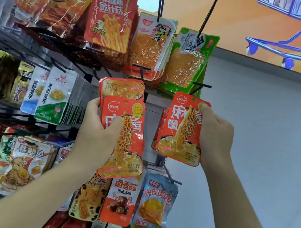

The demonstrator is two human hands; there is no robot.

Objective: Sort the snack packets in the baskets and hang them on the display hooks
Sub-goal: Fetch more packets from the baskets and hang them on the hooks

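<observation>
My left hand (97, 136) grips a small stack of orange-red snack packets (127, 140), thumb across the front one; another packet of the stack pokes out upside down above it. My right hand (214, 139) pinches the top right corner of one matching orange-red packet (182, 129), held upright in front of a few more of the same kind at the rack's right end. A black display hook (201, 85) sticks out just above that packet. The packet's hang hole sits below the hook's tip.
The black wire rack (25, 114) carries rows of hung packets: red, orange and green ones (186, 64) above, white and green ones at left, blue (155, 205) and red ones below. A grey wall fills the right side, with a shopping-cart mural at top right.
</observation>
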